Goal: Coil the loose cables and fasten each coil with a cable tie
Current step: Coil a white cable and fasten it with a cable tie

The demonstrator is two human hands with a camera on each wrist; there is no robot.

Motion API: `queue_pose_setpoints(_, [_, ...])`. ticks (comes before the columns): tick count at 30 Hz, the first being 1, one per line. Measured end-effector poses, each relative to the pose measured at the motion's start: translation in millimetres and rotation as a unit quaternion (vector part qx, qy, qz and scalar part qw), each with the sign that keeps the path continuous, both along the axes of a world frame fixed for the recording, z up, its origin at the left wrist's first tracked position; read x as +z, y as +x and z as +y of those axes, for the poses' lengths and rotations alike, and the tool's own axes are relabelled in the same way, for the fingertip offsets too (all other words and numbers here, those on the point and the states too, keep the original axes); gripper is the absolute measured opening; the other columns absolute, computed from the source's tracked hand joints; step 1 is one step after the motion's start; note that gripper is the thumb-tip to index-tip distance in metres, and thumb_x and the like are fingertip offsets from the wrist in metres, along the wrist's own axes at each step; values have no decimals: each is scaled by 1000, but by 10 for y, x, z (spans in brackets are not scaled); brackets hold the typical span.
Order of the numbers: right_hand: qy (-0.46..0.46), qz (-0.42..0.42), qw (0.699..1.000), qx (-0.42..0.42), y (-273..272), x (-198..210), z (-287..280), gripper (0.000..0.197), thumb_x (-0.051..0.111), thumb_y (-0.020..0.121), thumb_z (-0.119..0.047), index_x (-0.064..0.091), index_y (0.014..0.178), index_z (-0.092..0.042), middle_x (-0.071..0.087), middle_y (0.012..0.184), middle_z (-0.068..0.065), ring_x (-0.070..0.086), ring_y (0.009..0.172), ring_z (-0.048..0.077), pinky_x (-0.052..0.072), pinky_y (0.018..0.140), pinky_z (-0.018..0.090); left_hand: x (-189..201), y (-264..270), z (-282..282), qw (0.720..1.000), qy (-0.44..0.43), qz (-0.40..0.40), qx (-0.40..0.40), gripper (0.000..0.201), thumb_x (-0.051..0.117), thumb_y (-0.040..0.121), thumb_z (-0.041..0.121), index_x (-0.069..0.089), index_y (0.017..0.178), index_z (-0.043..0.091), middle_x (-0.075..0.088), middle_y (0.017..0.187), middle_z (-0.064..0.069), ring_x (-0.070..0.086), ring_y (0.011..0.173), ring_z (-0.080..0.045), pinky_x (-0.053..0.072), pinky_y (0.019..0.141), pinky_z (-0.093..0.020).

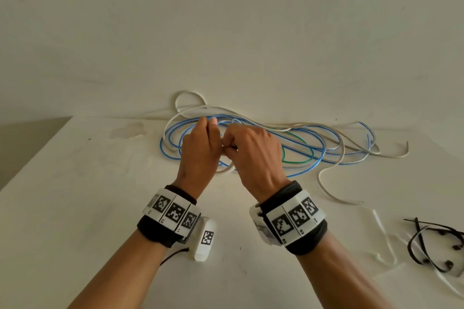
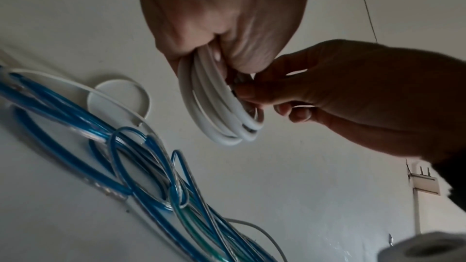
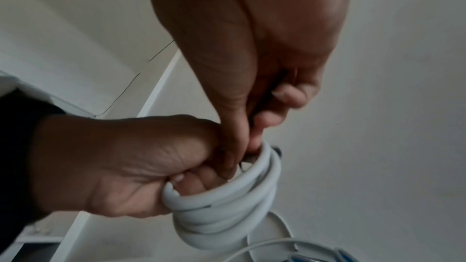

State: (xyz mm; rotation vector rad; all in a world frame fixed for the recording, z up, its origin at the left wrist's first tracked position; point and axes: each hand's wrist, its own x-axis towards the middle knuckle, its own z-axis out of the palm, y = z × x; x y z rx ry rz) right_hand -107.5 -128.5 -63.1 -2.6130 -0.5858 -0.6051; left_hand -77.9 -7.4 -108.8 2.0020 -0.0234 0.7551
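My left hand [image 1: 209, 130] grips a small coil of thick white cable [image 2: 221, 107], several loops hanging under its fist. My right hand [image 1: 229, 148] is pressed up against it, thumb and forefinger pinching at the top of the same white coil [image 3: 227, 196]. A small dark piece [image 3: 277, 150] shows at that spot; I cannot tell what it is. In the head view only a bit of the white coil [image 1: 226, 169] shows below the hands. Loose blue cables [image 1: 313, 148], a green cable [image 1: 298, 140] and a thin white cable [image 1: 331, 183] lie tangled on the white table [image 1: 75, 183] behind the hands.
Black cable ties [image 1: 431, 246] lie at the right edge, with pale ties [image 1: 381, 231] beside them. The table's left edge [image 1: 37, 155] runs diagonally and a wall stands right behind the cables. A paper roll [image 2: 423, 246] is in the corner of the left wrist view.
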Motion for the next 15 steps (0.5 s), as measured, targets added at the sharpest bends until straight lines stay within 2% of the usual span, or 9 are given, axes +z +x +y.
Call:
queue_pose_setpoints(2, [52, -18, 998, -7, 28, -41, 25, 15, 75, 85, -18, 61, 82, -18, 66, 74, -4, 61, 69, 27, 49, 58, 39, 13, 12, 11, 1000, -5, -3, -6, 33, 41, 106, 20, 39, 74, 15, 48, 58, -1, 43, 54, -17, 33, 54, -30])
queue_pose_setpoints(4, [98, -20, 995, 2, 56, -77, 41, 14, 74, 84, -14, 61, 80, -16, 66, 71, -3, 60, 66, 25, 49, 59, 40, 9, 29, 37, 1000, -14, -3, -7, 27, 39, 106, 22, 44, 81, 12, 58, 67, -10, 54, 64, -28, 38, 60, -38])
queue_pose_setpoints(5, [111, -26, 993, 10, 61, -88, 48, 13, 71, 83, -10, 61, 77, -16, 65, 69, -3, 58, 65, 24, 49, 58, 40, 15, 38, 50, 1000, -28, -1, -8, 24, 39, 105, 24, 47, 87, 12, 61, 71, -10, 58, 68, -29, 40, 64, -39])
queue_pose_setpoints(7, [117, -42, 992, 23, 54, -115, 71, 13, 67, 80, -7, 61, 75, -17, 63, 66, -1, 56, 62, 25, 48, 56, 41, 25, 54, 85, 999, -47, 10, -5, 25, 38, 101, 31, 54, 94, 12, 64, 78, -4, 59, 72, -21, 43, 68, -31])
queue_pose_setpoints(10, [128, -57, 990, 23, 70, -147, 63, 12, 68, 84, -11, 62, 77, -18, 64, 68, -1, 57, 64, 24, 49, 55, 41, 45, 61, 125, 999, -44, 23, -9, 35, 41, 105, 27, 68, 86, 14, 66, 77, 11, 60, 69, -6, 40, 69, -7])
queue_pose_setpoints(11, [143, -64, 987, 29, 89, -150, 47, 12, 69, 85, -11, 63, 77, -18, 64, 68, -1, 57, 63, 23, 49, 55, 41, 50, 63, 139, 998, -51, 28, -7, 37, 43, 107, 23, 71, 86, 12, 66, 77, 14, 61, 70, -3, 39, 69, -5])
queue_pose_setpoints(13, [180, -83, 979, 50, 118, -153, 22, 13, 71, 87, -10, 64, 78, -16, 63, 67, -2, 57, 62, 23, 49, 56, 42, 56, 65, 159, 997, -58, 44, -10, 36, 43, 107, 23, 73, 95, 8, 65, 77, 17, 61, 71, 1, 40, 68, -6])
queue_pose_setpoints(15, [199, -106, 972, 65, 108, -161, 34, 14, 71, 89, -7, 63, 80, -14, 64, 70, -1, 58, 63, 25, 50, 56, 43, 71, 63, 172, 997, -54, 58, -21, 39, 40, 107, 25, 75, 102, 10, 63, 74, 18, 59, 68, 6, 40, 66, -7])
